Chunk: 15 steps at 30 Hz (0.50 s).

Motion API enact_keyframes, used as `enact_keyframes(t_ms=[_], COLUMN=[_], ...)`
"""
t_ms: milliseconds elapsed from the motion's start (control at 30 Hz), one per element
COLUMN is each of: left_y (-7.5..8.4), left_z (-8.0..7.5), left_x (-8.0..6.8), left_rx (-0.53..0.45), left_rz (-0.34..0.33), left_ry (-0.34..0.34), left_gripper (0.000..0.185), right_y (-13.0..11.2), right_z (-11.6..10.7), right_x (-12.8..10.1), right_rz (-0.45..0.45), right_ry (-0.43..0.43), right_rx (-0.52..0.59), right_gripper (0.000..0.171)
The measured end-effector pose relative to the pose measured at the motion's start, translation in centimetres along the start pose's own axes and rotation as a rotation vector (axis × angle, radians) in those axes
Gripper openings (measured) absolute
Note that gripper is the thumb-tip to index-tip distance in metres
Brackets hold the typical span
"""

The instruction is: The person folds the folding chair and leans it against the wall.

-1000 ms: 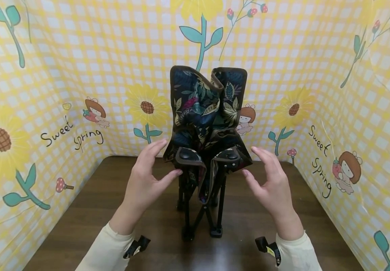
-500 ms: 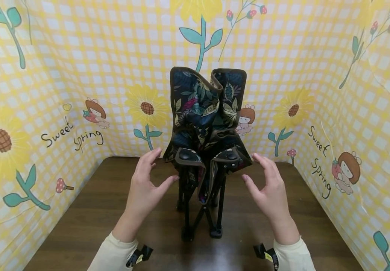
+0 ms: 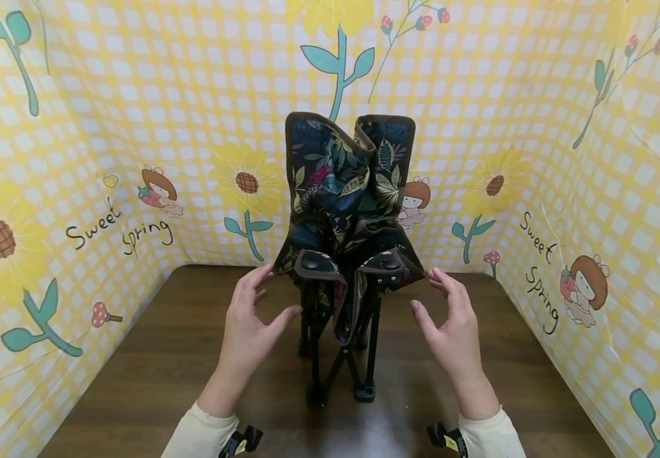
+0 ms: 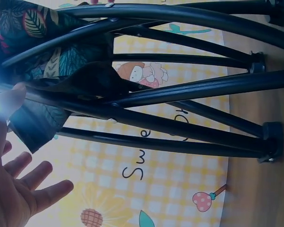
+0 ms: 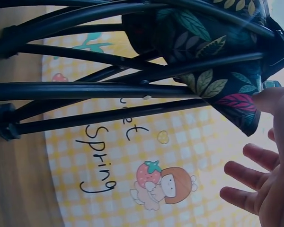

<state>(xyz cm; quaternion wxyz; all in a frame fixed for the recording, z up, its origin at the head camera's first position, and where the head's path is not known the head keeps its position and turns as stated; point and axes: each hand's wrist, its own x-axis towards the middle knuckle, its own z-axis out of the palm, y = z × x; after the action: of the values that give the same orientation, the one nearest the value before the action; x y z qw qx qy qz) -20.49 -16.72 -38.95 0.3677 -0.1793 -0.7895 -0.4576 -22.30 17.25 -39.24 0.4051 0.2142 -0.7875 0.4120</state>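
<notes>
A small folding chair (image 3: 348, 210) with dark leaf-print fabric and a black tube frame (image 4: 180, 90) stands folded up on the brown table (image 3: 135, 369). My left hand (image 3: 252, 318) hovers open just left of the seat's front corner, fingertips close to the fabric. My right hand (image 3: 450, 318) is open on the other side, fingers near the right corner. Neither hand grips the chair. The left wrist view shows my left hand's spread fingers (image 4: 33, 189) beside the fabric; the right wrist view shows my right hand's fingers (image 5: 255, 179) beside the leaf fabric (image 5: 217, 56).
A yellow checked backdrop (image 3: 135, 114) with sunflowers and "Sweet Spring" lettering walls in the table on the left, back and right. The chair's black feet (image 3: 364, 391) rest near the table's middle.
Both hands have dropped slightly and drawn back toward me, staying open on either side of the chair. The chair has not moved.
</notes>
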Motion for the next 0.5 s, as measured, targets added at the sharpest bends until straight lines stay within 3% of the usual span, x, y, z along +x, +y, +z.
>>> enact_keyframes(t_ms=[267, 500], left_y=[-0.6, -1.2], left_z=[0.5, 1.1], left_x=[-0.9, -2.0], left_rx=[-0.022, -0.016], left_rz=[-0.038, -0.077], left_ry=[0.035, 0.026], left_gripper=[0.080, 0.081], right_y=[0.0, 0.5], right_z=[0.5, 1.2], right_x=[-1.1, -2.0], right_rz=[0.083, 0.129], right_ry=[-0.024, -0.031], right_rx=[0.007, 0.035], right_gripper=[0.068, 0.067])
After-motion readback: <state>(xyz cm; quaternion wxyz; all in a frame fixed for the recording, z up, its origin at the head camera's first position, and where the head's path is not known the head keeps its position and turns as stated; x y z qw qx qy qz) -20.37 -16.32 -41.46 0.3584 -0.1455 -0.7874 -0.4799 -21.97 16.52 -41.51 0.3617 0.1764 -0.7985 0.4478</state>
